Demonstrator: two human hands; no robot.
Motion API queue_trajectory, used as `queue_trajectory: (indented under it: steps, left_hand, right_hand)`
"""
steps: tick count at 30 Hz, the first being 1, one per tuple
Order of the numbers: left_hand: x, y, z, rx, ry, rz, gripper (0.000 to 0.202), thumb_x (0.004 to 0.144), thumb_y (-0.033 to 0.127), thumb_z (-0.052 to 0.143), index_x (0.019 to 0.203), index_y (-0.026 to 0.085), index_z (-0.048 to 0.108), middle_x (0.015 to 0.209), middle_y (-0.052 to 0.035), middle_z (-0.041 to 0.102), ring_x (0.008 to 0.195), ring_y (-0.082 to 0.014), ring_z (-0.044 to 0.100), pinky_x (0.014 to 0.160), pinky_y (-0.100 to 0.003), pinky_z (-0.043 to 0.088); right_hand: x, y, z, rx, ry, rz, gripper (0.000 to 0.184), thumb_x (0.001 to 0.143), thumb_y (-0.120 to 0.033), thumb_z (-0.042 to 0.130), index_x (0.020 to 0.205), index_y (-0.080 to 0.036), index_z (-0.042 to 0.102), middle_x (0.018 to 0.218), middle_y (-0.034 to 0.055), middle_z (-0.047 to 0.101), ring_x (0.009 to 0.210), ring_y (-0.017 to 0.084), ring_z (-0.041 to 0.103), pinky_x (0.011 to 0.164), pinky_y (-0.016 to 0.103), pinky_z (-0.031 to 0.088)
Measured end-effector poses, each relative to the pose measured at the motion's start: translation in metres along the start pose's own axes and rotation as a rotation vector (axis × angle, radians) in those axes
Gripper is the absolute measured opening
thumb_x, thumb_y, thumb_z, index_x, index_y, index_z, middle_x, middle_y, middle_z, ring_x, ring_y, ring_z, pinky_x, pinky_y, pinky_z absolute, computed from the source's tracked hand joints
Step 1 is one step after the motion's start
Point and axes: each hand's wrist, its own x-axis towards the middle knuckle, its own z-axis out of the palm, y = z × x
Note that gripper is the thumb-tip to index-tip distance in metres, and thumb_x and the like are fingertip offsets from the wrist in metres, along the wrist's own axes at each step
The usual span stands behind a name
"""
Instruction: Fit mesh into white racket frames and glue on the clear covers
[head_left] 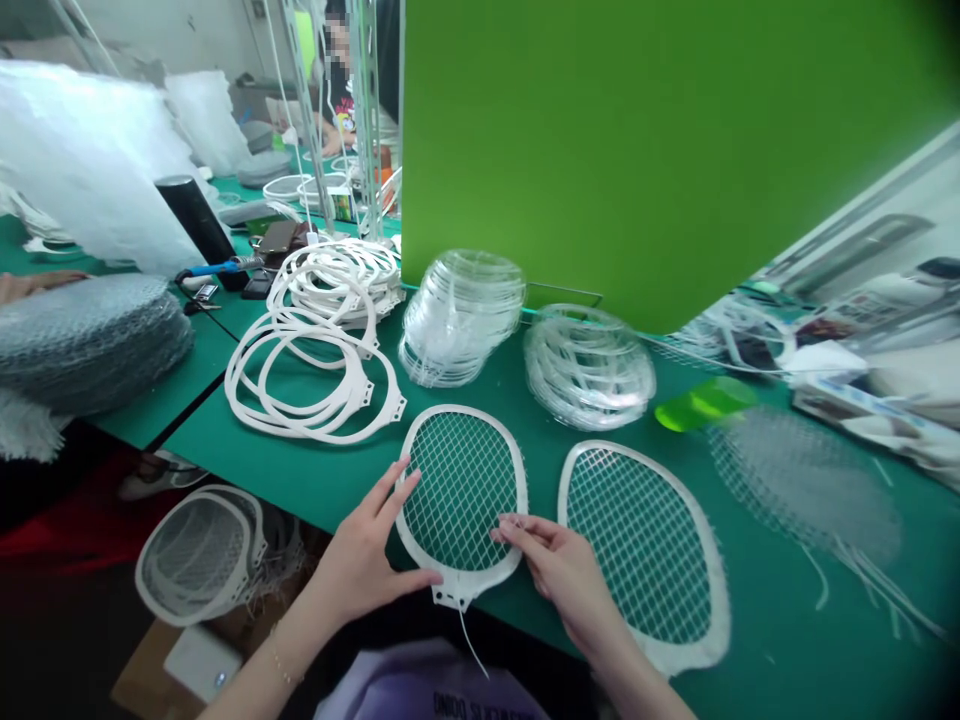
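Observation:
An oval white plastic frame with wire mesh [461, 490] lies at the near edge of the green table [315, 470]. My left hand [367, 555] rests on its left rim, fingers spread, thumb along the bottom edge. My right hand [551, 565] touches the mesh at the lower right, fingertips pinched together on the wires. A thin white wire hangs from the frame's neck. A second meshed frame [645, 545] lies just right of my right hand.
Loose white rings [315, 370], two stacks of clear rings [461, 315] [589, 365], a green screen [645, 150], loose mesh sheets [806, 480] at right, a mesh stack [86, 335] at left, finished frames [199, 550] below the table. A person sits at the back.

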Motion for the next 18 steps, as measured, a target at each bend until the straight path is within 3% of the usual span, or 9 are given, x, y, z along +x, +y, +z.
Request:
queue_trajectory:
  steps: [4, 8, 11, 13, 15, 16, 18]
  left_hand:
    - [0.001, -0.003, 0.000, 0.024, -0.021, 0.039, 0.087, 0.078, 0.047, 0.078, 0.154, 0.032, 0.038, 0.163, -0.0085, 0.031, 0.148, -0.0361, 0.031, 0.115, -0.050, 0.039]
    - [0.003, -0.005, 0.000, 0.077, -0.029, 0.095, 0.073, 0.080, 0.051, 0.075, 0.146, 0.028, 0.052, 0.158, -0.0102, 0.040, 0.148, -0.0390, 0.031, 0.119, -0.060, 0.025]
    - [0.003, -0.007, -0.001, 0.116, -0.038, 0.101, 0.072, 0.082, 0.054, 0.072, 0.145, 0.025, 0.052, 0.158, -0.0111, 0.041, 0.148, -0.0382, 0.030, 0.120, -0.057, 0.027]
    - [0.002, -0.008, -0.001, 0.134, -0.040, 0.112, 0.072, 0.082, 0.054, 0.072, 0.145, 0.025, 0.052, 0.158, -0.0111, 0.041, 0.148, -0.0375, 0.030, 0.120, -0.055, 0.029]
    - [0.002, -0.009, -0.001, 0.156, -0.036, 0.131, 0.071, 0.083, 0.055, 0.071, 0.145, 0.025, 0.052, 0.157, -0.0115, 0.042, 0.148, -0.0372, 0.031, 0.119, -0.054, 0.032]
    - [0.002, -0.008, -0.001, 0.177, -0.034, 0.144, 0.072, 0.084, 0.056, 0.070, 0.145, 0.025, 0.050, 0.157, -0.0117, 0.041, 0.148, -0.0372, 0.032, 0.118, -0.054, 0.033]
    - [0.003, -0.008, 0.000, 0.241, -0.025, 0.182, 0.074, 0.086, 0.057, 0.067, 0.149, 0.026, 0.045, 0.160, -0.0114, 0.038, 0.149, -0.0381, 0.029, 0.116, -0.055, 0.036]
  right_hand:
    - [0.000, -0.006, 0.004, -0.045, 0.033, 0.001, 0.032, 0.059, -0.043, 0.082, 0.079, -0.018, 0.079, 0.080, 0.0113, 0.077, 0.052, 0.016, 0.058, 0.035, 0.023, 0.021]
    - [-0.004, -0.013, 0.001, -0.139, 0.009, -0.031, 0.036, 0.063, -0.049, 0.080, 0.081, -0.019, 0.079, 0.078, 0.0103, 0.077, 0.067, 0.022, 0.067, 0.045, 0.026, 0.040]
    - [-0.015, -0.015, -0.006, -0.334, 0.078, -0.095, 0.048, 0.073, -0.061, 0.072, 0.095, -0.019, 0.078, 0.082, 0.0102, 0.077, 0.067, 0.024, 0.067, 0.055, 0.032, 0.048]
    - [-0.022, -0.012, -0.009, -0.532, 0.228, -0.239, 0.057, 0.078, -0.067, 0.064, 0.107, -0.019, 0.076, 0.092, 0.0118, 0.077, 0.068, 0.026, 0.068, 0.060, 0.037, 0.051]
    - [-0.025, -0.004, -0.010, -0.739, 0.351, -0.507, 0.057, 0.085, -0.064, 0.058, 0.117, -0.020, 0.073, 0.112, 0.0134, 0.074, 0.091, 0.032, 0.070, 0.078, 0.045, 0.053]
    - [-0.025, 0.001, -0.010, -0.834, 0.348, -0.651, 0.053, 0.088, -0.061, 0.055, 0.121, -0.021, 0.071, 0.121, 0.0125, 0.071, 0.107, 0.034, 0.067, 0.091, 0.050, 0.050]
    - [-0.022, 0.011, -0.008, -1.001, 0.218, -0.840, 0.046, 0.095, -0.052, 0.051, 0.126, -0.023, 0.068, 0.134, 0.0091, 0.065, 0.129, 0.035, 0.055, 0.111, 0.059, 0.035]
